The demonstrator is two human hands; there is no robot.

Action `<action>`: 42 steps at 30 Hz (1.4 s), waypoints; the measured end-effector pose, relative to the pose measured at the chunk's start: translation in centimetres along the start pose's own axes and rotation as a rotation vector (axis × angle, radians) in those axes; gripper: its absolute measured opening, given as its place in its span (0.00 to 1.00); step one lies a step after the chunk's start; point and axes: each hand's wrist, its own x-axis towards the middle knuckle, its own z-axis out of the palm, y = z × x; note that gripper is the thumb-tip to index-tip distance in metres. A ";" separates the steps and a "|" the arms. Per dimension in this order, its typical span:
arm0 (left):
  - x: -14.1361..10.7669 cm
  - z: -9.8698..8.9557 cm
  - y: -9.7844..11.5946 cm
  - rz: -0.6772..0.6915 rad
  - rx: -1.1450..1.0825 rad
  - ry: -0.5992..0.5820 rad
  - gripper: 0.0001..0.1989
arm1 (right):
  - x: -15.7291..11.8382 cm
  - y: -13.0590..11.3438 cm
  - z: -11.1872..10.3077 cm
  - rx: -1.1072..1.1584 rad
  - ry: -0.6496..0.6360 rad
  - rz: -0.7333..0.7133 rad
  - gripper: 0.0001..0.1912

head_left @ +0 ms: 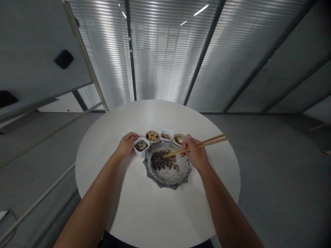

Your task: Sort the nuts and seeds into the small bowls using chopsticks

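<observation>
My left hand (126, 146) grips the left side of a small white square bowl (141, 153) with striped seeds (141, 145) in it. Wooden chopsticks (207, 142) are held in my right hand (196, 153). Their tips touch or hover just over dark seeds (159, 160) in a scalloped clear glass dish (167, 181); I cannot tell which. Some lighter striped seeds (174, 166) lie at the right of that pile. Nothing visible is pinched between the chopstick tips.
Behind the dish stand a round bowl of peanuts (152, 135), a white bowl of brown nuts (167, 135) and a pale round bowl (179, 139) near my right hand. All rest on a round white table (160, 115). A whiteboard on a frame (93, 74) stands to the left.
</observation>
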 end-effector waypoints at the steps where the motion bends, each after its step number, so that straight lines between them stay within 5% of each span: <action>1: 0.0 0.0 0.0 -0.001 0.002 -0.002 0.09 | 0.0 0.0 0.0 -0.001 0.002 0.003 0.27; 14: -0.2 0.1 0.5 0.014 0.036 -0.004 0.09 | -0.1 -0.6 1.4 0.207 0.221 -0.106 0.28; 24: -0.5 0.5 0.4 -0.004 -0.001 -0.005 0.10 | -1.1 -0.8 4.5 0.192 -0.015 -0.120 0.25; 27: -0.2 0.3 0.1 0.003 0.005 -0.006 0.11 | -1.0 -0.8 4.0 0.190 -0.011 -0.129 0.22; 34: -0.2 0.3 0.2 -0.010 -0.004 -0.007 0.10 | 0.1 -0.9 -0.3 0.160 0.226 -0.132 0.23; 42: -0.3 0.5 0.6 -0.017 -0.003 -0.007 0.10 | 0.0 0.3 -2.1 -0.064 0.016 -0.216 0.24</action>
